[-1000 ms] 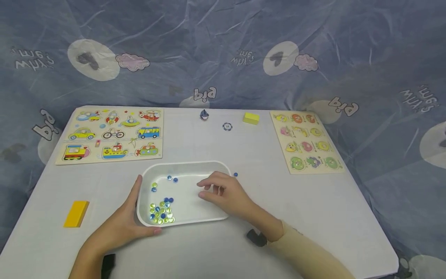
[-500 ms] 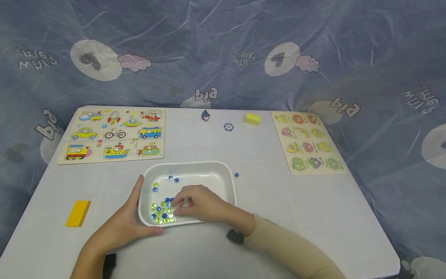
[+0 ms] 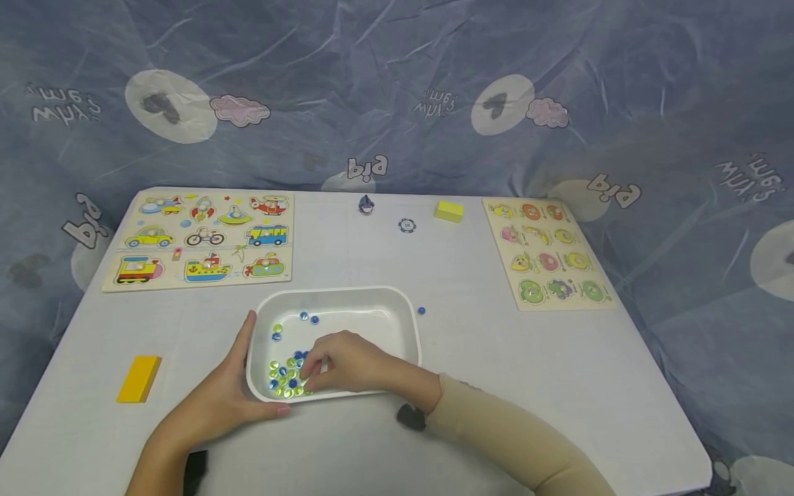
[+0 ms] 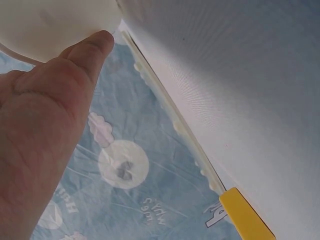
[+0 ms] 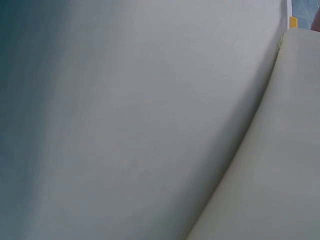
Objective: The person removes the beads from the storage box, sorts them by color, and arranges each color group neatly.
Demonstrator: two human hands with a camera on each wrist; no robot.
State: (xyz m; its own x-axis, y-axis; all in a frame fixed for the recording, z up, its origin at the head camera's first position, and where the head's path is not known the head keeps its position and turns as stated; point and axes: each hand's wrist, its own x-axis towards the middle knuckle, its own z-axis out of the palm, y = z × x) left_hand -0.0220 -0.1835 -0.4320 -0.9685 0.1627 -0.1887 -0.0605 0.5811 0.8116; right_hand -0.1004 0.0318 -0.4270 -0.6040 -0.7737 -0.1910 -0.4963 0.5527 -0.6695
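Note:
A white tray (image 3: 347, 302) holds several yellow-green and blue glass beads (image 3: 288, 391), mostly gathered in its near left corner. My left hand (image 3: 214, 396) rests against the tray's left end, its straight fingers along the outer wall and the thumb at the near rim. In the left wrist view, those fingers (image 4: 92, 52) touch the tray's outside (image 4: 55, 20). Inside the tray, my right hand (image 3: 350, 362) bends its thumb and fingers down at the right side of the bead cluster. Whether a bead lies between its fingertips is hidden.
One blue bead (image 3: 422, 311) lies outside the tray, to its right. A vehicle puzzle board (image 3: 205, 249) lies back left, a fruit puzzle board (image 3: 546, 255) back right. Between them stand a small figurine (image 3: 366, 204), a chip (image 3: 406, 226) and a yellow block (image 3: 449, 211). An orange-yellow block (image 3: 139, 379) lies left.
My right hand has moved left from the tray's right side down to the bead cluster, then slightly further left, its fingertips drawing closer. The left hand stays at the tray's end.

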